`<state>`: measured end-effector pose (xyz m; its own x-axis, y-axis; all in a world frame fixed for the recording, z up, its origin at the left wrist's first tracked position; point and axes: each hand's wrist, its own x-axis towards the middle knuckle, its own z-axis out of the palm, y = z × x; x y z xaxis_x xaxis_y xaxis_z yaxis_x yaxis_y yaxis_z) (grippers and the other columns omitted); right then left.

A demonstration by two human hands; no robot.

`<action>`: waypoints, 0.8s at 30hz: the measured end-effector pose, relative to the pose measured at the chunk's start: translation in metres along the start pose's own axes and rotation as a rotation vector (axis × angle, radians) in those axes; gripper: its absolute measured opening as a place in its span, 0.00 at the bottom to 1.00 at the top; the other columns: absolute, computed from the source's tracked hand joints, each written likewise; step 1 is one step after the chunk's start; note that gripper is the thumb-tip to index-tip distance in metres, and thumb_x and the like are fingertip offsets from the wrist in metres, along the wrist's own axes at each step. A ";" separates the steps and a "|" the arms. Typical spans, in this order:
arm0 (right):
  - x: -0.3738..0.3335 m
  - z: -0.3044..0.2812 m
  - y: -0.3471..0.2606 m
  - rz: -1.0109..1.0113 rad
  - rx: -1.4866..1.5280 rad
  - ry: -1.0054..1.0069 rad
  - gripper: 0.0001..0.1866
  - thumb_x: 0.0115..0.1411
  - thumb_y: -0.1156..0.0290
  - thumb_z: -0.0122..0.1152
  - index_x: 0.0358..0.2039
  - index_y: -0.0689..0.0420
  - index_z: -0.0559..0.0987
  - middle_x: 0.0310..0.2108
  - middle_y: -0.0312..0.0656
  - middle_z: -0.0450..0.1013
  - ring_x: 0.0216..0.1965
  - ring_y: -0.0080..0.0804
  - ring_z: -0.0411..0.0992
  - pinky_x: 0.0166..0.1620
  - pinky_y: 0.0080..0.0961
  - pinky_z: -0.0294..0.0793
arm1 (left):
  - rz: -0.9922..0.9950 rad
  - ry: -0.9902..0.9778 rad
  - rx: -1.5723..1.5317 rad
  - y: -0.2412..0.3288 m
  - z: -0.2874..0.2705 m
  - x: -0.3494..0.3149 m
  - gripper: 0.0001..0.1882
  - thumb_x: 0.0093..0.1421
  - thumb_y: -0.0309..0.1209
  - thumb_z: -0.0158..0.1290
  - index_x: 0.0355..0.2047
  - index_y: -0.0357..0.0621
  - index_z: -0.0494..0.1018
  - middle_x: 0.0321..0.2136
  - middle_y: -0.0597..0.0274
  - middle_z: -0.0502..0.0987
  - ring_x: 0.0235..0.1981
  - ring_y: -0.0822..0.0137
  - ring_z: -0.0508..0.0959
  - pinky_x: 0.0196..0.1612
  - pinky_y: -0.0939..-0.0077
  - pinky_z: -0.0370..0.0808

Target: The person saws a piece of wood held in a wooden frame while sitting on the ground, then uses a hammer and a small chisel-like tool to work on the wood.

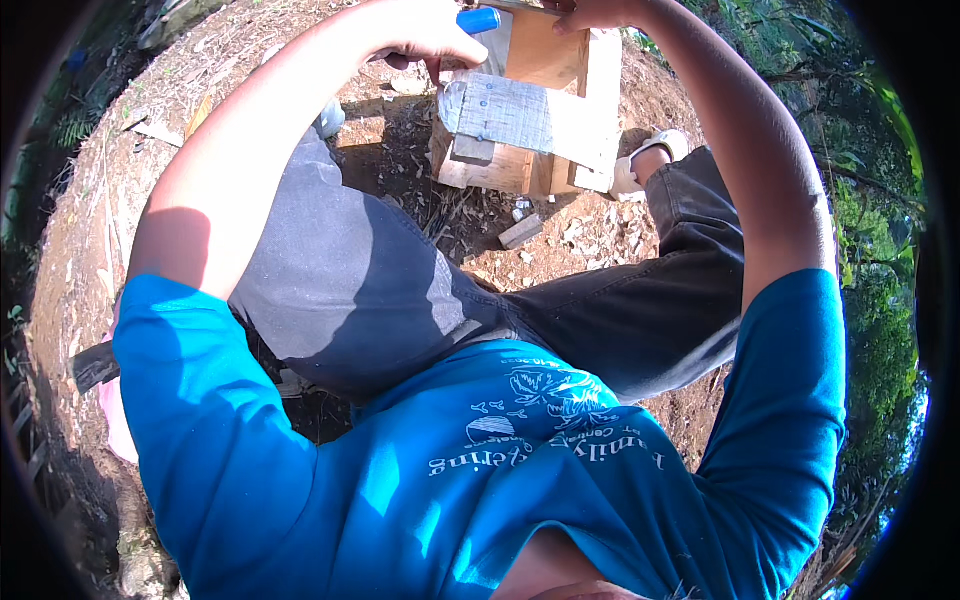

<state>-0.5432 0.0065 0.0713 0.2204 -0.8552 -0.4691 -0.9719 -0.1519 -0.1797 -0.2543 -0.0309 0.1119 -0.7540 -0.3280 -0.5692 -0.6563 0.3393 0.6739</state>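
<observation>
A small box-like construction of wooden boards (530, 175) stands on the ground between my legs. A weathered grey board (505, 110) with nail heads along one end lies across its near side. My left hand (425, 38) is closed above the box's left side, fingers curled. A blue cylindrical handle (478, 20) sticks out from that hand; the rest of it is hidden. At the top edge of the view my right hand (595, 12) grips the far right rim of the box, its fingers partly cut off.
A small wood offcut (521, 232) lies on the bare soil (470, 235) near the box. My foot in a light shoe (660, 150) is close by on the right. A dark piece of wood (95, 367) lies at far left. Green plants (870, 230) grow along the right.
</observation>
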 end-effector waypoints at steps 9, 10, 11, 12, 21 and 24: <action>0.067 0.053 0.014 0.116 0.099 0.356 0.24 0.49 0.57 0.78 0.43 0.53 0.79 0.38 0.47 0.79 0.42 0.47 0.78 0.43 0.43 0.76 | -0.047 0.148 0.073 -0.044 0.002 0.049 0.16 0.58 0.45 0.60 0.36 0.46 0.83 0.20 0.61 0.81 0.16 0.69 0.76 0.21 0.69 0.74; 0.059 0.047 0.002 0.097 0.053 0.373 0.21 0.53 0.56 0.73 0.44 0.52 0.80 0.38 0.49 0.80 0.41 0.50 0.78 0.43 0.46 0.77 | 0.003 0.171 0.106 -0.055 0.002 0.058 0.16 0.59 0.44 0.60 0.39 0.47 0.83 0.20 0.63 0.81 0.16 0.70 0.75 0.20 0.71 0.74; 0.062 0.045 -0.001 0.139 0.078 0.382 0.20 0.55 0.56 0.71 0.44 0.52 0.80 0.37 0.49 0.80 0.40 0.50 0.78 0.43 0.46 0.77 | 0.054 0.193 0.141 -0.067 0.000 0.066 0.16 0.59 0.44 0.60 0.41 0.49 0.83 0.20 0.64 0.81 0.15 0.71 0.75 0.20 0.72 0.74; 0.055 0.048 0.006 0.210 0.109 0.391 0.18 0.57 0.56 0.68 0.43 0.52 0.80 0.37 0.50 0.80 0.40 0.51 0.78 0.43 0.47 0.77 | 0.079 0.323 0.129 -0.049 0.002 0.052 0.16 0.59 0.44 0.61 0.42 0.49 0.83 0.20 0.64 0.80 0.15 0.70 0.74 0.20 0.72 0.74; -0.123 -0.004 -0.046 0.280 0.180 0.492 0.16 0.65 0.56 0.61 0.39 0.59 0.79 0.32 0.51 0.79 0.36 0.45 0.79 0.39 0.42 0.76 | -0.205 0.295 0.106 -0.058 -0.015 0.061 0.24 0.60 0.54 0.60 0.32 0.42 0.83 0.21 0.59 0.81 0.14 0.66 0.76 0.18 0.69 0.73; -0.171 0.001 -0.050 0.174 0.573 0.495 0.15 0.68 0.58 0.60 0.42 0.59 0.78 0.33 0.44 0.79 0.35 0.35 0.79 0.41 0.35 0.77 | 0.105 0.445 0.154 -0.082 -0.031 0.064 0.25 0.63 0.54 0.59 0.31 0.42 0.82 0.20 0.59 0.79 0.14 0.67 0.75 0.18 0.71 0.72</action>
<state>-0.5320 0.1608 0.1600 -0.1257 -0.9854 -0.1149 -0.7649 0.1700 -0.6213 -0.2476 -0.1068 0.0349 -0.7534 -0.6188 -0.2222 -0.5989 0.5063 0.6205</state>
